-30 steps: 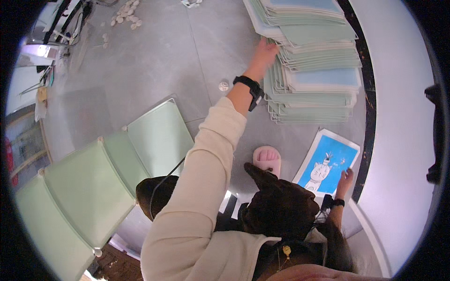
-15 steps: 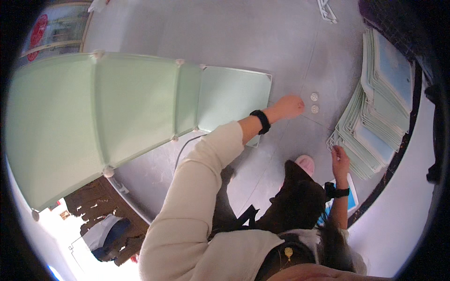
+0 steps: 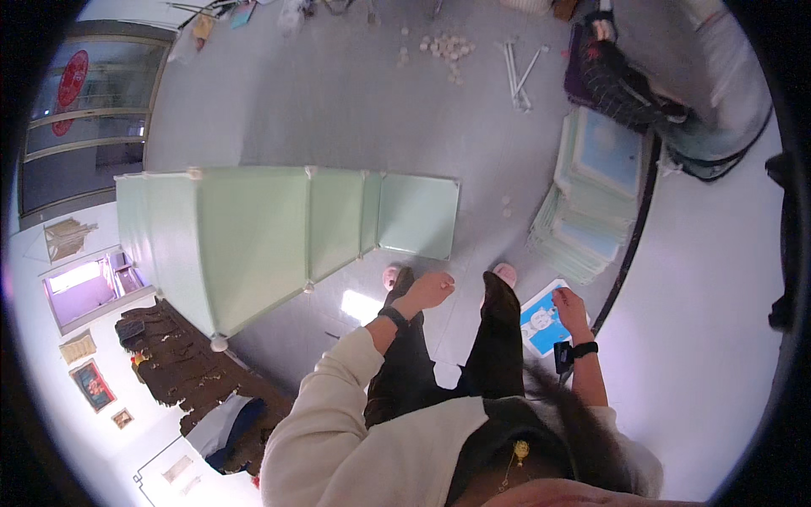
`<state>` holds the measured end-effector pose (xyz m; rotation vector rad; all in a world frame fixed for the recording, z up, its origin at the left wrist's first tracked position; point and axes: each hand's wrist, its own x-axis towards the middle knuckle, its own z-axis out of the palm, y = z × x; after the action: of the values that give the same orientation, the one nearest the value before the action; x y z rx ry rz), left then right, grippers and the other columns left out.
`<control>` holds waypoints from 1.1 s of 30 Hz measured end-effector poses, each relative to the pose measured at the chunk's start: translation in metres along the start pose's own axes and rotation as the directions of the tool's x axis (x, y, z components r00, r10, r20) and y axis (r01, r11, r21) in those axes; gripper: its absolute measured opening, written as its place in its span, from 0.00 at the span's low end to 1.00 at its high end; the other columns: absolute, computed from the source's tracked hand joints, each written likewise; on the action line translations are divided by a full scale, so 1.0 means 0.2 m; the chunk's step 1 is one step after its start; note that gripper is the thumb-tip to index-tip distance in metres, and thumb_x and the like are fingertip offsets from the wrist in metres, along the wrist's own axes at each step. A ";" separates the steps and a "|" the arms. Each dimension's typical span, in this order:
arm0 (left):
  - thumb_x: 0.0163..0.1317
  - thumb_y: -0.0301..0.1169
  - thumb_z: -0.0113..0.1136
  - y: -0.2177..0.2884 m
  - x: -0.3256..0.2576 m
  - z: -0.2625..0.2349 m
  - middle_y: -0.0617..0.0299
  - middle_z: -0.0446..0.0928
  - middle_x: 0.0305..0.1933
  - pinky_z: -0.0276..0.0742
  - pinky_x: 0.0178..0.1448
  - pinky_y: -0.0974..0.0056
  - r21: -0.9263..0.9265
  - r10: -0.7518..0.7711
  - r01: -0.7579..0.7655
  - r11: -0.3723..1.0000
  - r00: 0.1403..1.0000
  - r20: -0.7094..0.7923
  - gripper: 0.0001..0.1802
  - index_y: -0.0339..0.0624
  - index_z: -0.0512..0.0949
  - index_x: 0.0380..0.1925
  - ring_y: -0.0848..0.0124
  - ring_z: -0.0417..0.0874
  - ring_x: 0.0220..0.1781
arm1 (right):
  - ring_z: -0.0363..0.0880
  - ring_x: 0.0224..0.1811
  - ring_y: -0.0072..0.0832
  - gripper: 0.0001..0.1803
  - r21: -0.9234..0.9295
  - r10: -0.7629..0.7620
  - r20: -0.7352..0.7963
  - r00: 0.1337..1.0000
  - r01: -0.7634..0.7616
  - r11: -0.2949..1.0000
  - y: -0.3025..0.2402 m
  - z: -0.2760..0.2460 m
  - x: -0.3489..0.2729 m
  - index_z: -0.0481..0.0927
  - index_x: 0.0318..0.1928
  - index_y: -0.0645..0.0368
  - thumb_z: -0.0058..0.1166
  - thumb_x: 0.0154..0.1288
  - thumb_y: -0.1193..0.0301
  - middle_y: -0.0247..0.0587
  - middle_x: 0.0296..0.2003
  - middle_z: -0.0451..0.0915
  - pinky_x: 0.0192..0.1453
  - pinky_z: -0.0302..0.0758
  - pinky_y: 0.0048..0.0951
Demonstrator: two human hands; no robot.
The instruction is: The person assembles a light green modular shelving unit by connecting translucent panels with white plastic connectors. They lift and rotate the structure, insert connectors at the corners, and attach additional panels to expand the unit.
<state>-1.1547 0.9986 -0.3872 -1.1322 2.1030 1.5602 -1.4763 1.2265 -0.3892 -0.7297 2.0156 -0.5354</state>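
My left hand (image 3: 427, 291), a dark band on its wrist, hangs over my legs with its fingers curled in. Whatever it holds, if anything, is hidden. Over the upper edge of a blue and white panel (image 3: 538, 321) with a cartoon figure, my right hand (image 3: 572, 308) has bent fingers; their contents cannot be made out. To the left stands a light green panel cabinet (image 3: 253, 245) with white round connectors at its corners. A square pale green panel (image 3: 418, 218) adjoins its right end. Two small white round connectors (image 3: 507, 205) lie on the floor, blurred.
Right of my feet leans a stack of green and blue panels (image 3: 596, 182). Farther off lie a pile of white connectors (image 3: 448, 46) and white rods (image 3: 517, 80). A person's dark-clothed leg (image 3: 625, 80) is at upper right. A glazed door (image 3: 93, 101) stands at left.
My left hand has drawn back from beside the two connectors toward my legs. My right hand has moved from the stack's near edge to the cartoon panel. The view has shifted, showing more floor.
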 end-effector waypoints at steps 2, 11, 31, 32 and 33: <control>0.63 0.38 0.51 0.26 -0.05 -0.16 0.50 0.79 0.36 0.75 0.45 0.56 0.068 0.056 -0.058 0.996 0.998 0.032 0.14 0.39 0.78 0.37 0.52 0.80 0.41 | 0.81 0.38 0.47 0.18 -0.009 -0.020 0.011 1.000 0.020 1.000 -0.15 -0.20 -0.05 0.79 0.41 0.61 0.50 0.66 0.58 0.53 0.33 0.82 0.42 0.76 0.41; 0.61 0.36 0.57 0.76 0.11 -0.96 0.51 0.82 0.37 0.77 0.46 0.60 -0.171 0.129 -0.210 0.963 0.912 -0.390 0.16 0.37 0.78 0.43 0.59 0.83 0.41 | 0.80 0.36 0.50 0.19 -0.293 -0.359 -0.047 0.932 0.331 0.897 -1.27 -0.64 0.43 0.79 0.37 0.62 0.50 0.65 0.57 0.54 0.31 0.80 0.40 0.75 0.44; 0.66 0.33 0.55 0.17 0.63 -2.37 0.58 0.81 0.39 0.76 0.44 0.71 -0.953 -0.547 -0.074 0.292 0.805 -0.230 0.16 0.31 0.76 0.47 0.73 0.81 0.38 | 0.80 0.30 0.26 0.12 0.356 -0.172 0.230 0.958 0.081 0.931 -3.90 -0.01 3.05 0.78 0.41 0.63 0.54 0.65 0.65 0.39 0.32 0.80 0.33 0.77 0.26; 0.65 0.32 0.55 0.14 0.61 -2.35 0.58 0.81 0.37 0.76 0.43 0.70 -0.968 -0.593 -0.082 0.237 0.777 -0.211 0.15 0.32 0.77 0.45 0.73 0.80 0.37 | 0.80 0.30 0.27 0.12 0.410 -0.145 0.238 0.960 0.036 0.911 -3.97 0.03 3.19 0.77 0.40 0.62 0.54 0.65 0.65 0.40 0.32 0.80 0.33 0.78 0.27; 0.64 0.31 0.55 0.13 0.58 -2.33 0.58 0.81 0.36 0.76 0.42 0.70 -0.983 -0.654 -0.067 0.168 0.739 -0.163 0.13 0.32 0.78 0.43 0.73 0.80 0.36 | 0.80 0.30 0.27 0.12 0.412 -0.116 0.226 0.967 0.013 0.911 -4.03 0.08 3.35 0.77 0.40 0.62 0.54 0.65 0.66 0.40 0.32 0.80 0.33 0.78 0.27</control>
<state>-1.1485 0.5313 -0.2703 -2.5294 0.5410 2.5449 -1.5146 0.1827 -0.3035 -0.5737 1.5821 -0.8328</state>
